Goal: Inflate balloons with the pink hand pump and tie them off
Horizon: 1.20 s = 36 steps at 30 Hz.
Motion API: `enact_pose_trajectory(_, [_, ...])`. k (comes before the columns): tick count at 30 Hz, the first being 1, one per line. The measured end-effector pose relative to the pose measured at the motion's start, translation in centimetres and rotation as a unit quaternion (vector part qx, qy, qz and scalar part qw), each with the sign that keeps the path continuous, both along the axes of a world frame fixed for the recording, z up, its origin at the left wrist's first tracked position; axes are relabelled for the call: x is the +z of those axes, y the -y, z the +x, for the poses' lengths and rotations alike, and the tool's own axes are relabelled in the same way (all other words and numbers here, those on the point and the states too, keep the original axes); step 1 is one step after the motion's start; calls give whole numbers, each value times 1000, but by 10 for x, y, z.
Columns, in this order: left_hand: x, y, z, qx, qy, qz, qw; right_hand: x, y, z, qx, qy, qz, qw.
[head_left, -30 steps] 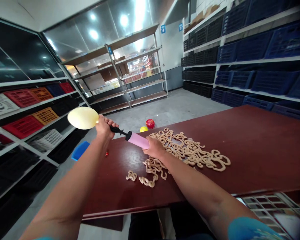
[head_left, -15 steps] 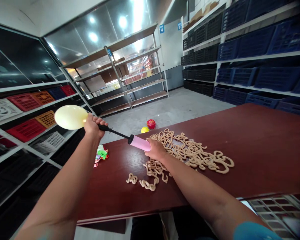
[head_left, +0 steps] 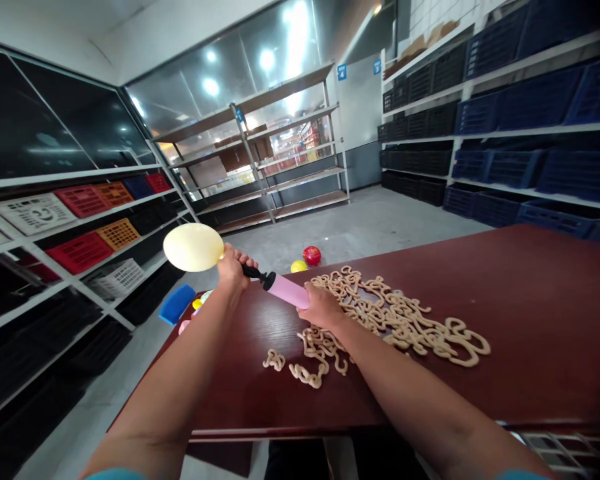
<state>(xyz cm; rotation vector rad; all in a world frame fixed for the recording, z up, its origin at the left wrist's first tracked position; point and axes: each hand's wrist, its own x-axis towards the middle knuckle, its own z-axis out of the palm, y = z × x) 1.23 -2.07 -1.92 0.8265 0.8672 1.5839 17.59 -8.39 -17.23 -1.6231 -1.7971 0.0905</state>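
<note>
A pale yellow inflated balloon (head_left: 193, 247) points left from my left hand (head_left: 234, 268). That hand is closed around the black end of a hand balloon pump (head_left: 289, 291), with the balloon's neck at its fingers. My right hand (head_left: 322, 307) grips the pump's pink barrel. Only a short length of black rod shows between my left hand and the barrel. The pump is held above the dark red table (head_left: 240, 393). Behind and under my right hand lies a heap of long, curled beige balloons or strands (head_left: 380, 307); their exact kind is unclear.
Small coloured pieces (head_left: 196, 307) lie at the table's left edge, partly behind my left forearm, beside a blue object (head_left: 177, 304). Beyond the far edge are a red balloon (head_left: 312, 255) and a yellow one (head_left: 299, 267). Shelves with crates (head_left: 520, 167) line both sides.
My left hand has moved towards my right hand, so the long black rod has slid mostly into the pink barrel. The balloon moved right with it. My view has shifted slightly left.
</note>
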Motion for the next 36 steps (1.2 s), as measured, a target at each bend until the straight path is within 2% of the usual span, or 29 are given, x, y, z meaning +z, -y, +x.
enact_pose_trajectory(7, [65, -9, -53, 41, -20, 43, 998, -3, -2, -1, 7, -7, 19, 1000])
enact_pose_trajectory(10, [80, -14, -63, 37, -22, 61, 997, -7, -4, -1, 3, -16, 10, 1000])
enact_pose_trajectory(12, [80, -17, -61, 38, -13, 65, 997, -10, -6, 0, 2, -22, 1, 1000])
enact_pose_trajectory(15, [69, -18, -47, 29, 9, 68, 997, -12, -6, 2, 2, -34, -8, 999])
enact_pose_trajectory(24, [4, -5, 16, -35, 11, 15, 999, -5, -3, 3, -12, -37, -31, 999])
enact_pose_trajectory(27, [-9, -1, 24, -28, 9, 0, 1000, -2, -2, 2, -13, -24, -44, 999])
enact_pose_trajectory(29, [-8, 0, 21, -19, 11, -3, 1000, -1, -2, 1, -14, -12, -30, 999])
enact_pose_trajectory(31, [0, 1, 12, -10, 14, 0, 1000, 0, -1, 0, -11, 0, -4, 1000])
enact_pose_trajectory(33, [14, 0, -1, -1, 14, 9, 1000, 1, -1, -1, -5, 6, 12, 1000])
enact_pose_trajectory(36, [44, -5, -28, 23, 12, 24, 999, 1, 0, -2, 0, 5, 18, 1000])
